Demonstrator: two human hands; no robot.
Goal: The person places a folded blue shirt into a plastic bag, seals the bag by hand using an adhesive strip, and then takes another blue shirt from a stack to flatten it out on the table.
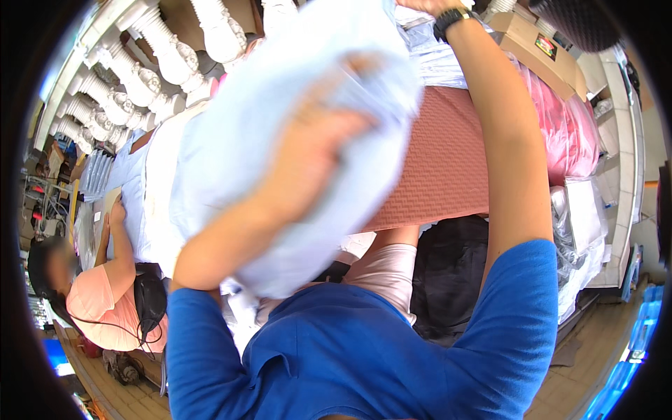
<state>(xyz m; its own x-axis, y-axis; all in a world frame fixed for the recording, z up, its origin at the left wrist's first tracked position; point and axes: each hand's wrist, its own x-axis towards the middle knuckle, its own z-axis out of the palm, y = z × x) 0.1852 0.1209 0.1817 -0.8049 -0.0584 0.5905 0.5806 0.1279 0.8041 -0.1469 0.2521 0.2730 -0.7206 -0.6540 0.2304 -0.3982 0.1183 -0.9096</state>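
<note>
A large sheet of light blue cloth (231, 154) is spread in the air before me, smeared by motion. Its lower part hangs close to my lap. My left hand (311, 150) lies against the cloth; its fingers are too blurred to show whether they grip it. My right hand (425, 5) reaches to the top edge of the view, close to the cloth's upper right corner. Most of its fingers are cut off there. A black watch is on that wrist. Beneath the cloth, a reddish-brown textured cover (444, 161) lies over the table.
White ornate balusters (164, 59) line the far left. At left, a co-worker in a pink top (105, 304) handles a flat package (110, 203). An open cardboard box (539, 56) and pink plastic-wrapped goods (560, 126) sit at right. A black bag (451, 276) is beside my legs.
</note>
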